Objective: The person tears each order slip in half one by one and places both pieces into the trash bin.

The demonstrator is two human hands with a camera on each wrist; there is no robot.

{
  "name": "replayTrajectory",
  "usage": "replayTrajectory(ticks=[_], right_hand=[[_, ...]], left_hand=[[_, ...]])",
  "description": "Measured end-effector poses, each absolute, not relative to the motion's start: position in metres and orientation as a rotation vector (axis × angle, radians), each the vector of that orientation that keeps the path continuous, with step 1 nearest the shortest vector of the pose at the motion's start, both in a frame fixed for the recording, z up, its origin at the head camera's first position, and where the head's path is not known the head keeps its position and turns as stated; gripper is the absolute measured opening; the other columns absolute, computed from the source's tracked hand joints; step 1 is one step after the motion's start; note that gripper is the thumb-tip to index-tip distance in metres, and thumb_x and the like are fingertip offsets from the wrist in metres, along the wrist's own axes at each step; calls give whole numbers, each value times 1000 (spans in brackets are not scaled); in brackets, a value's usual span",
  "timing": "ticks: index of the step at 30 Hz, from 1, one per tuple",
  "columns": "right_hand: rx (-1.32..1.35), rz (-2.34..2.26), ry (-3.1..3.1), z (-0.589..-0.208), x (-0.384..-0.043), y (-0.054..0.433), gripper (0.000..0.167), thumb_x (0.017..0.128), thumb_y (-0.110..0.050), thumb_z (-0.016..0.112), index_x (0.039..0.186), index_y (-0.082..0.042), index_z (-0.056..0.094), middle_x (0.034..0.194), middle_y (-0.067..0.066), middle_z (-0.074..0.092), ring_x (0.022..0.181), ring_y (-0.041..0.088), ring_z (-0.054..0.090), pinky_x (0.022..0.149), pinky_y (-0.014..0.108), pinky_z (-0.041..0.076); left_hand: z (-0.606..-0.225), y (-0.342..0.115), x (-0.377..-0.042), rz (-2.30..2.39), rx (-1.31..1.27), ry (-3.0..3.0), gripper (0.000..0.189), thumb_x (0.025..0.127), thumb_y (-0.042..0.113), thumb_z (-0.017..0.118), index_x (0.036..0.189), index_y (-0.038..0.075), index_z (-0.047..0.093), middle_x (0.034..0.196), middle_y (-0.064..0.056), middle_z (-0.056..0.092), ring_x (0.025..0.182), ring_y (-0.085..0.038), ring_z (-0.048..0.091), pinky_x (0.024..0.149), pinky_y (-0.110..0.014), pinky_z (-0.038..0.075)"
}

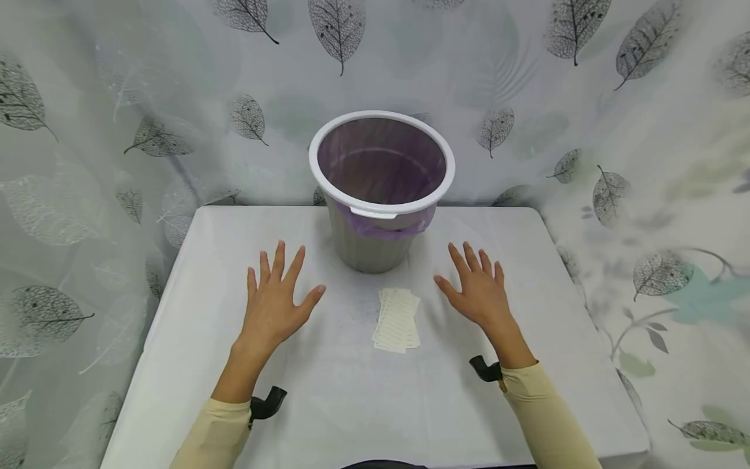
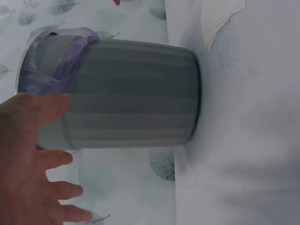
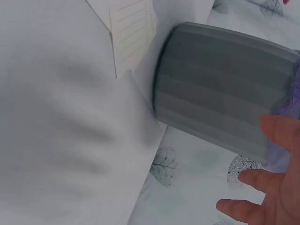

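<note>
A grey ribbed trash bin [image 1: 369,251] with a white rim stands upright at the back of the table. It is lined with a purple plastic bag [image 1: 381,159], whose edge hangs out below the rim. In front of the bin lies a small overlapping stack of cream paper slips [image 1: 396,320] with faint lines. My left hand [image 1: 273,312] is spread palm down over the table, left of the slips, holding nothing. On the other side, my right hand [image 1: 479,293] is spread the same way, its thumb toward the slips. Both wrist views show the bin's side [image 2: 136,93] beyond the fingers.
A white cloth covers the table [image 1: 363,404]. Behind and at both sides hangs a leaf-print curtain [image 1: 492,65], close behind the bin. Each wrist wears a black camera mount [image 1: 268,402]. A dark rounded object [image 1: 383,464] shows at the bottom edge.
</note>
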State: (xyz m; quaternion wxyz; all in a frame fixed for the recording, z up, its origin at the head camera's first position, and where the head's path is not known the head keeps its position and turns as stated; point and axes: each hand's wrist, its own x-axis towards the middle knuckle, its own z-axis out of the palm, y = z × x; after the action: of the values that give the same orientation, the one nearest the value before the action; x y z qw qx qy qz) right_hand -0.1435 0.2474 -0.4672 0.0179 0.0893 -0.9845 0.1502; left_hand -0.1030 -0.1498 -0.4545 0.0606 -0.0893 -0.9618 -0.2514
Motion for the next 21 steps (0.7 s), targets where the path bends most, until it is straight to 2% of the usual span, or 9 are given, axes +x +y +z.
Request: replayTrajectory(ticks=[6, 9, 12, 15, 21], right_hand=[[327, 524, -3001, -474, -141, 246, 80, 98, -48, 67, 162, -11, 36, 162, 25, 34, 144, 54, 30, 111, 74, 22], [351, 555, -3001, -479, -140, 244, 81, 95, -43, 74, 160, -9, 39, 156, 27, 42, 137, 53, 40, 104, 72, 35], [352, 571, -3047, -484, -139, 241, 83, 93, -42, 77, 160, -10, 40, 151, 27, 48, 130, 52, 48, 95, 70, 44], [336, 585, -3111, -491, -139, 238, 83, 93, -43, 78, 159, -9, 42, 147, 28, 51, 127, 51, 51, 89, 68, 49], [310, 612, -3222, -505, -141, 230, 75, 91, -40, 81, 149, -3, 52, 141, 28, 55, 124, 45, 56, 81, 61, 55]], left_hand=[[-461, -144, -103, -808, -313, -2862, 82, 97, 48, 70, 161, 9, 38, 166, -25, 26, 148, -53, 26, 117, -70, 13], [-468, -138, -103, -799, -366, -2826, 78, 95, 43, 75, 155, 2, 47, 159, -28, 37, 139, -53, 42, 111, -68, 29], [-474, -130, -102, -778, -424, -2793, 74, 92, 39, 79, 148, -2, 54, 152, -30, 46, 124, -53, 56, 100, -66, 44], [-481, -121, -101, -763, -455, -2791, 70, 90, 37, 81, 142, -4, 59, 144, -30, 54, 112, -52, 64, 89, -63, 52], [-494, -103, -95, -773, -475, -2856, 62, 89, 36, 83, 131, -5, 65, 121, -24, 68, 96, -43, 70, 76, -56, 57]])
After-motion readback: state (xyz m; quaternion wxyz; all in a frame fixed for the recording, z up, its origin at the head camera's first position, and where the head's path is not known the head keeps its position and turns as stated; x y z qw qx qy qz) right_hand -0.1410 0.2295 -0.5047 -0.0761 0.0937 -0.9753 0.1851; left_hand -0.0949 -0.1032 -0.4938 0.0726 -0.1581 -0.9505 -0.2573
